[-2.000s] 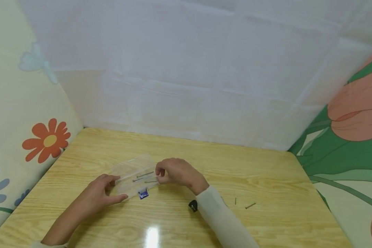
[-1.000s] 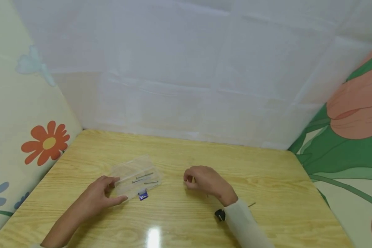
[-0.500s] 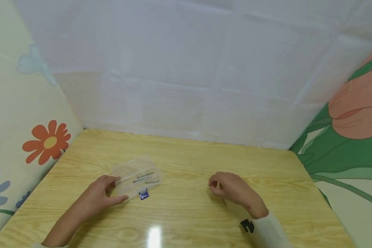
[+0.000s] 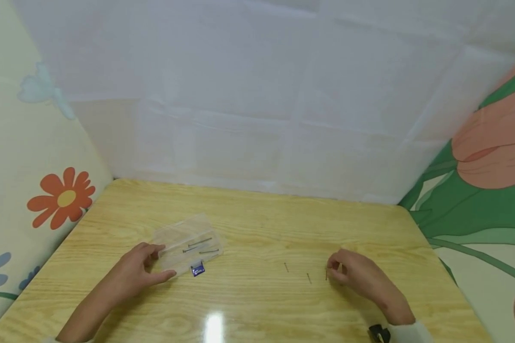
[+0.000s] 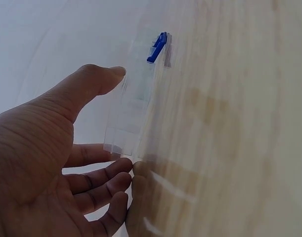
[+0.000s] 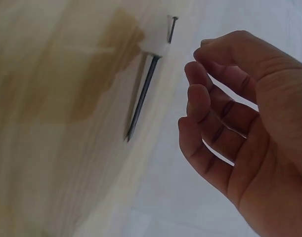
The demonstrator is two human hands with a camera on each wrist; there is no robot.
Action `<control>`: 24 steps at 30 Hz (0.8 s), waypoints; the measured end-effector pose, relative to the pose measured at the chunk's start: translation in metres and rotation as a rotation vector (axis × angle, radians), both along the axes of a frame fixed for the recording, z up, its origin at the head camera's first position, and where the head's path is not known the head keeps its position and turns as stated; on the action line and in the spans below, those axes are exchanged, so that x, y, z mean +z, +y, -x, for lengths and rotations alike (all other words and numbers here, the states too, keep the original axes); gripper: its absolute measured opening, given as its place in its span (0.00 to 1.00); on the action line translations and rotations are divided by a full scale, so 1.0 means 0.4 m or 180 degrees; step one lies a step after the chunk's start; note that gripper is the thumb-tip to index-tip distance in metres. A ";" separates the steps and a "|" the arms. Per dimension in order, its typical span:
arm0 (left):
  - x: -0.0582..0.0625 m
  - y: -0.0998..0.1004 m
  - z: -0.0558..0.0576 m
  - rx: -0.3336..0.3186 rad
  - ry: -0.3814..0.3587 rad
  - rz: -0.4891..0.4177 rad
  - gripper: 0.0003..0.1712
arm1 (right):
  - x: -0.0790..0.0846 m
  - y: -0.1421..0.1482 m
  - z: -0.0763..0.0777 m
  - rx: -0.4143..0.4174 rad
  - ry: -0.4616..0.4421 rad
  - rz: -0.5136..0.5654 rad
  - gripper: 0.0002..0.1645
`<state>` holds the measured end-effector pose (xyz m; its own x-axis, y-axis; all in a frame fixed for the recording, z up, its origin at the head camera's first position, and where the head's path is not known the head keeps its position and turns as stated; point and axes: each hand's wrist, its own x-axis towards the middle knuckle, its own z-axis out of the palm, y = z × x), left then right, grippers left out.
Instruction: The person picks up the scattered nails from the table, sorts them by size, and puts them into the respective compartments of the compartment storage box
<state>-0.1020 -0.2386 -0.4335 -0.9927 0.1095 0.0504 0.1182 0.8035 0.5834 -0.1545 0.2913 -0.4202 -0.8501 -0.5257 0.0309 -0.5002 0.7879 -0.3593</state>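
My left hand (image 4: 133,271) holds the left end of a clear plastic box (image 4: 171,261), thumb on the near side and fingers on the far side. A blue latch (image 4: 198,268) is on the box's near edge, and several nails (image 4: 200,242) lie inside. In the right wrist view, my right hand (image 6: 244,113) has loosely curled fingers with nothing visible in them. A long dark nail (image 6: 143,98) and a smaller nail (image 6: 173,29) lie on the table beside it. From the head view, one upright-looking nail (image 4: 326,274) is right at the right fingertips.
Two small nails (image 4: 309,278) lie on the wooden table (image 4: 249,224) between the box and the right hand. A black item (image 4: 378,333) is strapped at the right wrist. White cloth (image 4: 231,119) hangs behind the table, with flower-patterned panels (image 4: 66,197) at both sides.
The right hand has drawn away from the box and moved right across the table to the loose nails, uncovering two small ones. The left hand and box have stayed put.
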 end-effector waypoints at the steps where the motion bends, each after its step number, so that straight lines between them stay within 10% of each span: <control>1: 0.000 0.000 0.000 0.0001 -0.0003 0.0000 0.46 | -0.001 0.008 -0.004 -0.0013 0.0040 -0.0023 0.05; 13: 0.002 0.001 -0.001 0.0003 0.0028 -0.0030 0.45 | -0.012 0.077 -0.035 0.0204 0.0614 -0.0088 0.10; 24: 0.000 0.000 -0.002 -0.0003 0.0032 -0.0034 0.46 | -0.026 0.104 -0.049 0.0061 0.0305 -0.0190 0.10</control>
<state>-0.1010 -0.2387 -0.4336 -0.9921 0.1097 0.0615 0.1247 0.7971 0.5908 -0.1348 0.3328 -0.4306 -0.8346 -0.5451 0.0797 -0.5451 0.7965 -0.2617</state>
